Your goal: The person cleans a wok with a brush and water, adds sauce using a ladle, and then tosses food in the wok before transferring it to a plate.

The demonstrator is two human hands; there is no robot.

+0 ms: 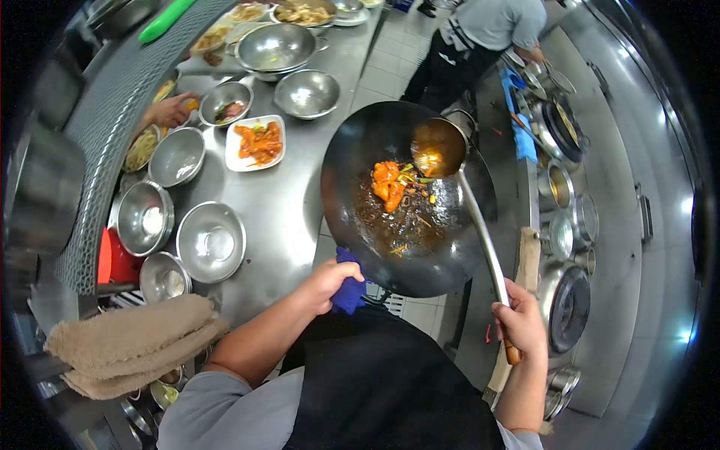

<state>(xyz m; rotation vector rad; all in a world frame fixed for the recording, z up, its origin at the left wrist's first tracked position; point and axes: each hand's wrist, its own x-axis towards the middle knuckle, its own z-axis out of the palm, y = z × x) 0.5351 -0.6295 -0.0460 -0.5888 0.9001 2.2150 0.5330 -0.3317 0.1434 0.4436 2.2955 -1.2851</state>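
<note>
My left hand (330, 285) is closed round a folded blue cloth (349, 283) at the near left rim of a large black wok (450, 266); the wok's handle is hidden under the cloth. In my right hand (520, 321) is the wooden end of a long metal ladle (484, 217). Its bowl rests within the wok's far right side and holds brown-orange sauce. A few orange glazed pieces (388, 186) with bits of green lie in the wok beside the ladle bowl. Left of the wok, a white square dish (256, 143) holds more of the orange glazed food.
A steel counter (281, 202) runs along the left with several metal bowls (211, 241). Brown towels (135, 341) hang at lower left. Another person's hand (171, 111) reaches among the bowls. A co-worker (480, 45) stands ahead. Pots (562, 300) line the stove at right.
</note>
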